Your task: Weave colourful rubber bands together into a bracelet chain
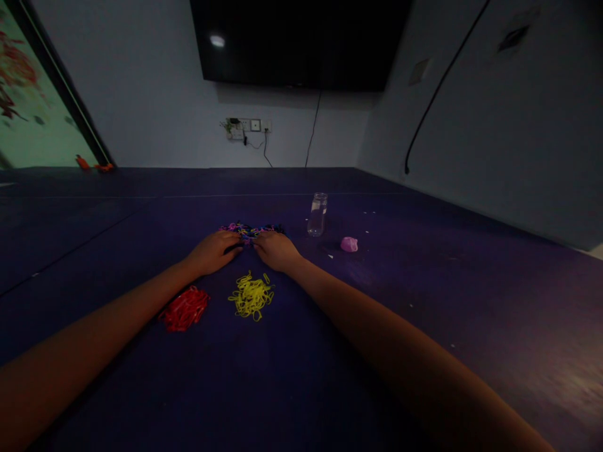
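Note:
A pile of mixed pink, blue and dark rubber bands (pixel 249 232) lies on the purple surface ahead of me. My left hand (pixel 217 251) rests at its left edge, fingers stretched over the bands and thumb apart from them. From the other side my right hand (pixel 277 250) lies on the pile, its fingers extended over it and its fingertips partly hidden. Nearer to me, between my forearms, sits a heap of yellow rubber bands (pixel 252 296). Beside my left forearm is a heap of red rubber bands (pixel 185 309).
A clear jar without a lid (pixel 317 216) stands upright to the right of my right hand. Close by lies a small crumpled pink item (pixel 349 244). White scraps dot the purple surface (pixel 424 276). A black television (pixel 301 44) hangs on the wall, above sockets (pixel 255 125) and cables.

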`<state>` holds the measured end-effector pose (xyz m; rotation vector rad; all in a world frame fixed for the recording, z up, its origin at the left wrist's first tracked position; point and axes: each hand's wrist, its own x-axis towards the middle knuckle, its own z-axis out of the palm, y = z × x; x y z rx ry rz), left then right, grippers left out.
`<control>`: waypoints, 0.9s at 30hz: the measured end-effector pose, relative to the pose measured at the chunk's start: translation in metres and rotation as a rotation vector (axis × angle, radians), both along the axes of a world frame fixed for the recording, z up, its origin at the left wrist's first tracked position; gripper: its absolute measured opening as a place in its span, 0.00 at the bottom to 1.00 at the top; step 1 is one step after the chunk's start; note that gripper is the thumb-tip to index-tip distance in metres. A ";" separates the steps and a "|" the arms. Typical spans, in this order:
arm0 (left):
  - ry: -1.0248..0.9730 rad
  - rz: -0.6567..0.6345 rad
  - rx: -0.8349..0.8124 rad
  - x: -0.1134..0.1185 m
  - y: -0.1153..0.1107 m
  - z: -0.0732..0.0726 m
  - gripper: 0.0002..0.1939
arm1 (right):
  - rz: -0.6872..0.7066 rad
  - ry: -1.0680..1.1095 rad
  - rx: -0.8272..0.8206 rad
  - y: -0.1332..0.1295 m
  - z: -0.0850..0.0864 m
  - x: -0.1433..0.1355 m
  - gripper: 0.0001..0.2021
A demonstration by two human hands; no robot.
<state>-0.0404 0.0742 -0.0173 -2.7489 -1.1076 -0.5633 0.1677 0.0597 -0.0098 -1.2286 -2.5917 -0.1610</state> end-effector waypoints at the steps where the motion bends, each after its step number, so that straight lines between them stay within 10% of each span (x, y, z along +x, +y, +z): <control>1: 0.004 0.001 0.002 0.000 0.000 0.000 0.16 | 0.000 0.001 -0.001 0.000 0.000 0.000 0.17; 27: 0.001 -0.012 0.002 -0.001 0.000 0.002 0.17 | -0.026 -0.009 -0.016 -0.003 0.005 -0.001 0.16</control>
